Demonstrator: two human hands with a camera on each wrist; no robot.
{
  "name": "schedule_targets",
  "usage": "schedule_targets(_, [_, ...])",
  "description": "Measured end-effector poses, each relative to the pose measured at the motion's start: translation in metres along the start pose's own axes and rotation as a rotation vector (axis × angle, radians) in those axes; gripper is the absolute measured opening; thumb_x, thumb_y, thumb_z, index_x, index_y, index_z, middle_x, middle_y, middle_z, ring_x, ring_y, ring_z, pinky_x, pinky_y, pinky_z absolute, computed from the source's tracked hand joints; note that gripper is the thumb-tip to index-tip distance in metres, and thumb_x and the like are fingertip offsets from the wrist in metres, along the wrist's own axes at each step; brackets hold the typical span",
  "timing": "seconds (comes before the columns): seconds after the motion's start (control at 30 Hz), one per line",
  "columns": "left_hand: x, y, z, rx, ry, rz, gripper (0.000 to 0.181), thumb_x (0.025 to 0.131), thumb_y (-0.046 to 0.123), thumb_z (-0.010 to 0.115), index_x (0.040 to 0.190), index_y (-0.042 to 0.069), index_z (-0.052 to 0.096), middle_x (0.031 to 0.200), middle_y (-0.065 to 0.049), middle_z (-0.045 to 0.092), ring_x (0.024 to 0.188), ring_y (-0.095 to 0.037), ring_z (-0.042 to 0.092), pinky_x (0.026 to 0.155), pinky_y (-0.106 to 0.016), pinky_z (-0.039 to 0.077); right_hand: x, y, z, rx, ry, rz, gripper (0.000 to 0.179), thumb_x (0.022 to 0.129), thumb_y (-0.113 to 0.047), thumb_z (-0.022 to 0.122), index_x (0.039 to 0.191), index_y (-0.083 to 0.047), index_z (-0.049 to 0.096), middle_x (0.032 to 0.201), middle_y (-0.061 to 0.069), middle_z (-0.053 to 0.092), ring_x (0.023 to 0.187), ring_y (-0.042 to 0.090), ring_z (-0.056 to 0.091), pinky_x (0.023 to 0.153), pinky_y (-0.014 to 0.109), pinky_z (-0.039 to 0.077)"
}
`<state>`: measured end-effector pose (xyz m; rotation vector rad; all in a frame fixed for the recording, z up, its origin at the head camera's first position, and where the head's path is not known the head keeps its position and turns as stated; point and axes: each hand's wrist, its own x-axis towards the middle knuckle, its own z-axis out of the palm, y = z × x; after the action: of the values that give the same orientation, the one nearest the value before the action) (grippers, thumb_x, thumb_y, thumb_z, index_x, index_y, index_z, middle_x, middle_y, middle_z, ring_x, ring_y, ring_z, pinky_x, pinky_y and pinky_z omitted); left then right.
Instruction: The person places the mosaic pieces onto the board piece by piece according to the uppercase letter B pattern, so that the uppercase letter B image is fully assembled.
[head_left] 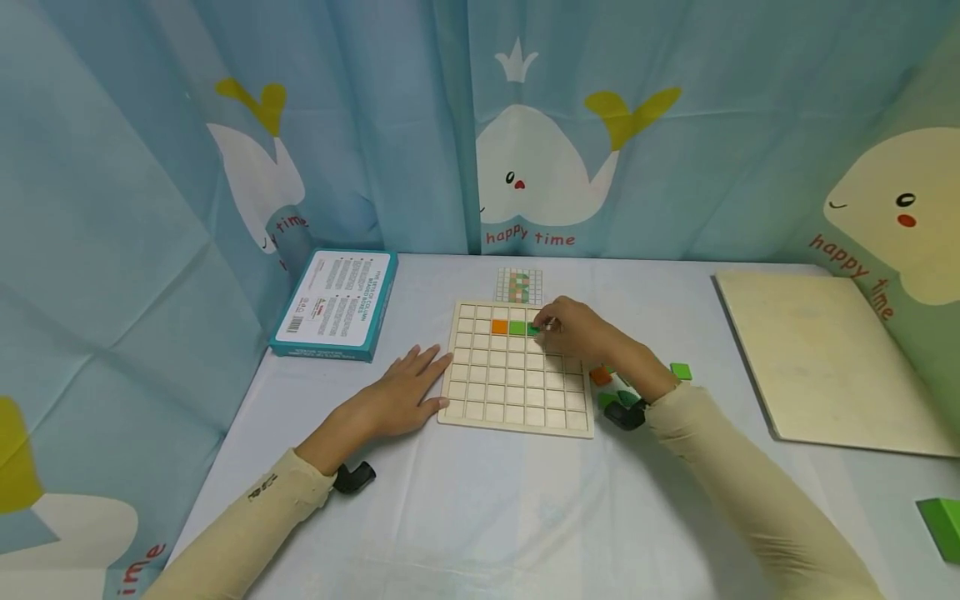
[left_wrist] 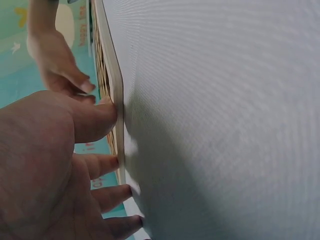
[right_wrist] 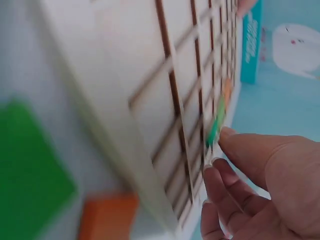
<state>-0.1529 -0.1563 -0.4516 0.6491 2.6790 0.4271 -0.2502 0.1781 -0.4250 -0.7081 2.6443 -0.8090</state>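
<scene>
A wooden grid board [head_left: 480,392] lies on the table. Along its second row from the far edge sit an orange square tile [head_left: 499,327] and a light green square tile [head_left: 517,328]. Just right of these, my right hand [head_left: 577,331] pinches a dark green tile [right_wrist: 213,132] at the grid, thumb and fingertips close to it; its exact shape is partly hidden. My left hand [head_left: 408,392] rests with spread fingers on the table, fingertips touching the board's left edge [left_wrist: 118,85].
Behind the board lies a small pattern card [head_left: 519,285]. Loose green and orange tiles [head_left: 601,376] lie right of the board, partly under the right forearm. A teal box [head_left: 333,304] stands at the left, a plain wooden panel [head_left: 832,358] at the right, and a green block [head_left: 941,529] near the right edge.
</scene>
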Motion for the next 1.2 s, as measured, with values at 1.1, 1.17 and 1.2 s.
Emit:
schedule_targets(1.1, [0.000,0.002,0.000,0.006,-0.007,-0.015,0.073,0.110,0.046,0.051,0.171,0.018,0.021,0.177,-0.012,0.015,0.163,-0.040,0.007,0.130,-0.058,0.016,-0.122,0.116,-0.059,-0.020,0.036,0.240,0.036,0.103,-0.017,0.070,0.126,0.009,0.059,0.113,0.022,0.065,0.102,0.033,0.058,0.087,0.044,0.051])
schedule_targets(1.17, [0.000,0.001,0.000,0.006,-0.005,-0.013,0.073,0.110,0.046,0.051,0.171,0.018,0.021,0.177,-0.013,0.015,0.163,-0.041,0.007,0.130,-0.058,0.016,-0.120,0.116,-0.058,-0.027,0.059,0.234,0.035,0.104,-0.016,0.068,0.126,0.010,0.061,0.116,0.026,0.066,0.104,0.035,0.059,0.089,0.048,0.051])
schedule_targets(1.2, [0.000,0.001,0.000,0.008,-0.004,-0.012,0.073,0.110,0.046,0.051,0.171,0.018,0.021,0.177,-0.013,0.015,0.163,-0.041,0.007,0.130,-0.059,0.016,-0.119,0.116,-0.057,-0.029,0.060,0.232,0.034,0.105,-0.016,0.068,0.127,0.010,0.061,0.119,0.027,0.066,0.106,0.037,0.059,0.091,0.050,0.051])
